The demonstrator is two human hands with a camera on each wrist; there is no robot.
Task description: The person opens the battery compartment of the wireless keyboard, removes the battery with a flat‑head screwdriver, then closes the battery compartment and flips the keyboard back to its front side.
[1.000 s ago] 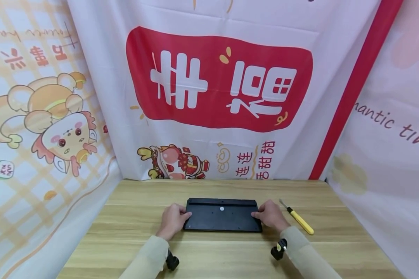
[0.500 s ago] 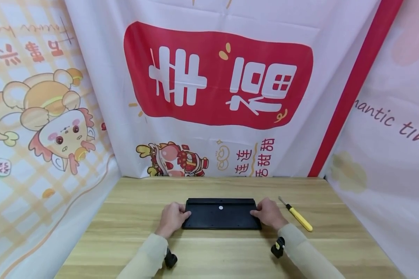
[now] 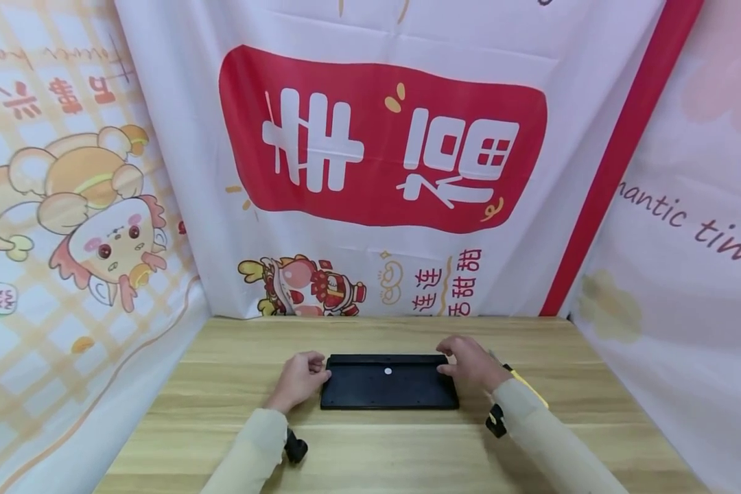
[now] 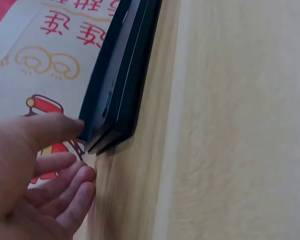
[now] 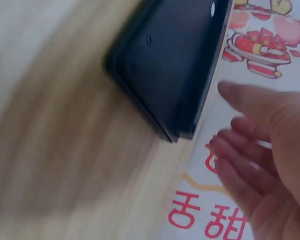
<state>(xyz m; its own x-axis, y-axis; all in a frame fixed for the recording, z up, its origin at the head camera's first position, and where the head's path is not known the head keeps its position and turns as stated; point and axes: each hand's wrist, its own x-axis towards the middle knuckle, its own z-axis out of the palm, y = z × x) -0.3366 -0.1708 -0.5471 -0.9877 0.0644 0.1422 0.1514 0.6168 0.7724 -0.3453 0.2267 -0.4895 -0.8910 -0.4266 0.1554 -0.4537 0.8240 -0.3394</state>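
A black keyboard (image 3: 389, 391) lies underside up on the table, with a ridge along its far edge and a small round white sticker. My left hand (image 3: 299, 379) is at its left end with loosely bent fingers. In the left wrist view the thumb is at the corner of the keyboard (image 4: 122, 85); whether it touches cannot be told. My right hand (image 3: 467, 361) is by the far right corner, thumb and fingers spread. The right wrist view shows a gap between that thumb and the keyboard (image 5: 165, 75). Neither hand grips it.
A screwdriver (image 3: 527, 385) with a yellow handle lies to the right, partly hidden behind my right wrist and sleeve. The wooden table (image 3: 370, 453) ends at a printed cloth (image 3: 383, 144) at the back, with more printed cloth on both sides.
Both hands gripped the keyboard's ends before and have now let go. My right hand has moved up and slightly left, now covering part of the screwdriver. The keyboard stays about where it was.
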